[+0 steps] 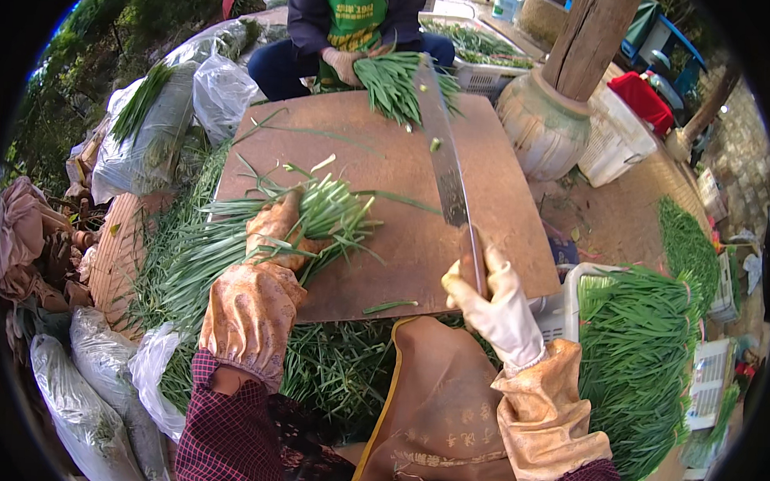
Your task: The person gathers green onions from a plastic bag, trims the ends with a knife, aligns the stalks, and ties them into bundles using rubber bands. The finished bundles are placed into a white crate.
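My left hand (283, 227), in a stained glove with a loose patterned cuff, is closed around a bunch of long green leafy stalks (335, 207) on the left part of a brown board (396, 273). The pale stalk ends point right, and the leaves spread to the left past the board's edge. My right hand (485, 279), in a whitish glove, grips the handle of a long-bladed knife (448, 169). The blade points away from me above the board, with small green bits stuck to it. One cut leaf (390, 306) lies near the board's front edge.
Across the board a seated person (354, 23) in a green apron holds another green bunch (403, 88). A white crate (570, 304) of bundled greens stands at the right, near a wooden post (589, 44) on a ceramic base. Plastic bags (87, 402) lie at the left.
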Demonstrator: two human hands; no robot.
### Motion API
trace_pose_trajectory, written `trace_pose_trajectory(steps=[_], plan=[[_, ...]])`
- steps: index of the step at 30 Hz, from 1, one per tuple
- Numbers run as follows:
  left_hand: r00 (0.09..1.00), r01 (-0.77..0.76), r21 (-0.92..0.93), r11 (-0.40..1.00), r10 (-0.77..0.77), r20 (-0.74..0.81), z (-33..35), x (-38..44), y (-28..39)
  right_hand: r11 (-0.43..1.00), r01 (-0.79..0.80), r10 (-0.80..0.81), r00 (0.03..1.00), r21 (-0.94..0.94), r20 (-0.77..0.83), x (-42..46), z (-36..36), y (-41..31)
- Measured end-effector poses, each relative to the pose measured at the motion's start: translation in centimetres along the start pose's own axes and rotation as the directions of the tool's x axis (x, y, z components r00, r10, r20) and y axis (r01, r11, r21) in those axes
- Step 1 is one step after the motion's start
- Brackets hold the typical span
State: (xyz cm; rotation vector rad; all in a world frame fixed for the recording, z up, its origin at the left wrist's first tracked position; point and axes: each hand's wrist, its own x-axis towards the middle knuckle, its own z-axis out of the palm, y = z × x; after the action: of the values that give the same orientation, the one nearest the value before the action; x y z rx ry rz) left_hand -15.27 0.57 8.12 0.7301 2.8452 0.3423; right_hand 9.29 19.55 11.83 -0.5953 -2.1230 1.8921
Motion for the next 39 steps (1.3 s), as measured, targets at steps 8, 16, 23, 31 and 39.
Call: trace_pose_trajectory(steps=[8, 16, 23, 31, 39], plan=[[0.998, -0.028, 0.119, 0.992, 0.021, 0.057, 1.0, 0.2, 0.3, 0.785, 0.241, -0.242, 0.967, -0.57, 0.076, 1.2, 2.3, 4.8], [0.994, -0.081, 0.024, 0.996, 0.079, 0.079, -0.4, -0.3, -0.6, 0.792, 0.246, -0.269, 0.962, -0.559, 0.043, 0.3, 3.0, 5.6], [0.993, -0.119, -0.01, 0.993, 0.119, 0.025, 1.1, 0.5, -1.6, 0.774, 0.327, -0.245, 0.944, -0.543, 0.219, -0.7, 5.5, 6.9], [0.999, 0.018, 0.08, 0.997, -0.02, 0.028, 0.9, -1.9, 2.2, 0.803, 0.333, -0.262, 0.942, -0.494, 0.21, -0.2, 5.8, 7.5], [0.995, 0.065, 0.233, 0.97, -0.081, 0.059, 2.1, -1.6, 2.9, 0.861, 0.216, -0.134, 0.97, -0.46, 0.204, 0.3, 4.5, 6.2]])
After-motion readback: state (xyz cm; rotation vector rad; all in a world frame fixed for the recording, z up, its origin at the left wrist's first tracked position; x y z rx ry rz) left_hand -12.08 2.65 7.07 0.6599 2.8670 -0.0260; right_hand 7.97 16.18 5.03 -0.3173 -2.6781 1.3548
